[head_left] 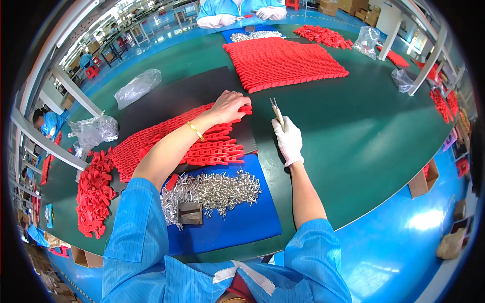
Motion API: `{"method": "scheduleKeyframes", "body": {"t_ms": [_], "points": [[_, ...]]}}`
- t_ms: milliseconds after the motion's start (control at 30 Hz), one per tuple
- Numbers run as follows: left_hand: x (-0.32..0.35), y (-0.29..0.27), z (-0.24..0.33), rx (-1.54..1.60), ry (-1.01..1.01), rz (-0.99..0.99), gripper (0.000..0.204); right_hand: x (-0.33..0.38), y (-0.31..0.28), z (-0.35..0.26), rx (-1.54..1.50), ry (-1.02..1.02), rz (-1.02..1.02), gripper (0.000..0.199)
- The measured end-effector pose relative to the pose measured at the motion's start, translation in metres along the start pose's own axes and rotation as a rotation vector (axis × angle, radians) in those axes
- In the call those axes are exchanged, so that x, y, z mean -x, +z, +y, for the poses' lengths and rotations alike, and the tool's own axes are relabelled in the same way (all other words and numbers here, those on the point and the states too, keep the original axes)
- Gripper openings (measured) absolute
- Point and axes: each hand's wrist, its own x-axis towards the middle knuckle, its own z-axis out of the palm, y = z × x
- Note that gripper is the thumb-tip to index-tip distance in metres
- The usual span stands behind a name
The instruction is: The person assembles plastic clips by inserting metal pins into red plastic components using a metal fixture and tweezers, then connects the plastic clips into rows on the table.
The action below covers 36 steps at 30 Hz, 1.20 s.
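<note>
My bare left hand (pixel 230 107) reaches over rows of small red plastic pieces (pixel 166 132) laid side by side on a black mat. Its fingers close on one red plastic piece (pixel 246 109) at the right end of the far row. My right hand (pixel 289 141), in a white glove, grips a tool with a pale handle and two thin metal prongs (pixel 275 108), pointing away from me above the green table. Nearer to me, a heap of small silvery metal parts (pixel 217 192) lies on a blue mat (pixel 237 230), with a small grey metal block (pixel 190 213) at its near side.
Loose red pieces (pixel 94 197) are piled at the left. Across the green table (pixel 364 131) lies a large red array (pixel 283 63), near a co-worker's gloved hands (pixel 265 13). Clear plastic bags (pixel 138 88) and grey frame posts (pixel 76 91) stand around the edges.
</note>
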Motion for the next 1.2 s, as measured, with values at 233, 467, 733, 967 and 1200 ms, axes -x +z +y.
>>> {"method": "scheduleKeyframes", "body": {"t_ms": [233,467,733,967,1200], "points": [[0.015,0.0,-0.012,0.248,0.02,0.363,0.028,0.0,-0.001,0.001,0.007,0.004,-0.016,0.036],[0.018,0.0,-0.012,0.302,0.089,0.562,0.032,0.0,-0.001,0.0,0.013,-0.003,-0.014,0.036],[0.027,-0.031,-0.006,0.645,0.012,0.627,0.033,-0.001,0.003,0.004,-0.032,-0.012,0.009,0.034],[0.132,-0.083,-0.026,0.922,-0.14,0.479,0.029,-0.002,0.003,0.005,-0.025,-0.023,-0.026,0.036],[0.238,-0.067,-0.048,0.477,-0.209,0.23,0.03,0.003,0.004,0.0,0.01,-0.026,-0.031,0.034]]}}
